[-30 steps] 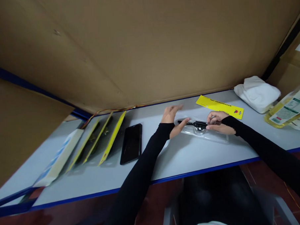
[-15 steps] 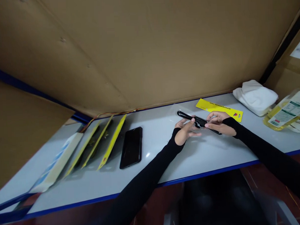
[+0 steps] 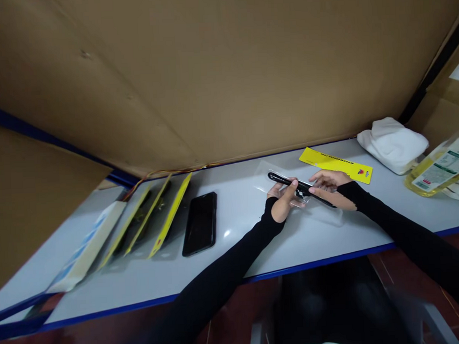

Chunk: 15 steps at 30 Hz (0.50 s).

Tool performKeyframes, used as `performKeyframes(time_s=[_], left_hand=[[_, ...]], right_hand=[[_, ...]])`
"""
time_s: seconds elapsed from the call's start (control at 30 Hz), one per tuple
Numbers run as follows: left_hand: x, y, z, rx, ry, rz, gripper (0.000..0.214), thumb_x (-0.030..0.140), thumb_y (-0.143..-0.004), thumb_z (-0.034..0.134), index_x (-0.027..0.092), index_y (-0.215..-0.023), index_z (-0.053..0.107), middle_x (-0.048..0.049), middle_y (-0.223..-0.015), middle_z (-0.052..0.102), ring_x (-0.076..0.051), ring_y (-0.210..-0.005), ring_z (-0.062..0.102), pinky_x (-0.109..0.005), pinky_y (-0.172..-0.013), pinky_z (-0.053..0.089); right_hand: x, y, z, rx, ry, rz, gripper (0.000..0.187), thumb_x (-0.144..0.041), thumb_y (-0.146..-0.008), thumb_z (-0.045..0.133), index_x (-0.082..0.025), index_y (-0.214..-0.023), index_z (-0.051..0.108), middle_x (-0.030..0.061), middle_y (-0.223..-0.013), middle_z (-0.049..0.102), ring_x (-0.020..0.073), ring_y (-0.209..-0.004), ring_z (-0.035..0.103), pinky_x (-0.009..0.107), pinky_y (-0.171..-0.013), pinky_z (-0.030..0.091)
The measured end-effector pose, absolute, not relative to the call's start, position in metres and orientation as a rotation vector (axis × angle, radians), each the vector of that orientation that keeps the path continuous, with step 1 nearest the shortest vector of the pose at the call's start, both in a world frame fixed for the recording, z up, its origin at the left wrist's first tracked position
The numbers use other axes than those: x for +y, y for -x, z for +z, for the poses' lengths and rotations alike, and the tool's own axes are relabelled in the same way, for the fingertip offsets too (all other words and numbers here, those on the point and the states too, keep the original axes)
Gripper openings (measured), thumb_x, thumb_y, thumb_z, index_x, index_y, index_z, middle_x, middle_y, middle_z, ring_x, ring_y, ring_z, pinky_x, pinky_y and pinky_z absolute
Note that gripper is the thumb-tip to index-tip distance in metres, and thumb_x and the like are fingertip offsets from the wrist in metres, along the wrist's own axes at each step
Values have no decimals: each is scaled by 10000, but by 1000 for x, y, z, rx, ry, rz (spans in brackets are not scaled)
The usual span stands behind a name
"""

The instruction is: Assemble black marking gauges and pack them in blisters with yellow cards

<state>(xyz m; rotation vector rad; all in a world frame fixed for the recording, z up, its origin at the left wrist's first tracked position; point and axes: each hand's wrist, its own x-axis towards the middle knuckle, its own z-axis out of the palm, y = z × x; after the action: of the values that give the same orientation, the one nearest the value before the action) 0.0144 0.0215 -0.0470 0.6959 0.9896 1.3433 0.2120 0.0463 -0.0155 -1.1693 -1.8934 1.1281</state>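
Note:
A black two-handled spokeshave [image 3: 279, 178] slants between my hands above the table, its left handle end sticking out past my fingers. My left hand [image 3: 282, 202] is closed around its middle, thumb on top. My right hand [image 3: 333, 187] pinches the right part, thumb pressed along it. Clear plastic blister packaging [image 3: 332, 217] shows beneath and around the tool; its exact outline is hard to make out. Just beyond my right hand lies a yellow printed backing card [image 3: 333, 165] with a hang hole.
A black phone [image 3: 200, 224] lies left of my hands. Farther left stand several yellow-carded packs [image 3: 170, 215] and a white-and-blue open box [image 3: 91, 244]. At right are a folded white cloth [image 3: 393, 144] and a bottle of yellow liquid [image 3: 438, 168]. A cardboard wall [image 3: 225, 81] rises behind the table.
Both hands still hold the spokeshave, which has shifted slightly left. The clear plastic now shows more beneath it, and my right fingers have moved a little along it.

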Motion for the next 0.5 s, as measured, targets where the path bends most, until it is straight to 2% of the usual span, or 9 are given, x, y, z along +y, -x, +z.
performKeyframes(time_s=[0.17,0.27,0.4,0.5], left_hand=[[22,-17,-50,982,-679,1339,781,594,-519,1006,153,-1054,645,-28,-798,710,-175,-540,679,-277,-417,541],[23,-17,-50,983,-674,1366,754,586,-543,999,155,-1043,633,-35,-787,713,-186,-578,693,-265,-439,538],[24,-16,-50,993,-656,1420,724,562,-591,986,170,-1064,603,-61,-857,741,-240,-711,754,-332,-577,623],[23,-15,-48,994,-628,1453,716,540,-608,985,185,-1085,587,-63,-923,741,-273,-813,777,-385,-657,656]], right_hand=[[44,-211,-14,-1902,1179,1074,453,-478,-778,797,-197,-1115,685,64,-929,758,141,-638,623,266,-559,448],[43,-211,-14,-1952,1141,915,454,-453,-770,813,-212,-1137,696,77,-1017,745,176,-734,664,293,-586,487],[46,-214,-17,-2049,1117,510,247,-461,-815,819,-254,-944,778,80,-1025,725,264,-950,663,396,-775,555],[50,-217,-22,-2112,1064,280,158,-430,-842,835,-276,-873,820,82,-1006,741,302,-1032,627,479,-938,533]])
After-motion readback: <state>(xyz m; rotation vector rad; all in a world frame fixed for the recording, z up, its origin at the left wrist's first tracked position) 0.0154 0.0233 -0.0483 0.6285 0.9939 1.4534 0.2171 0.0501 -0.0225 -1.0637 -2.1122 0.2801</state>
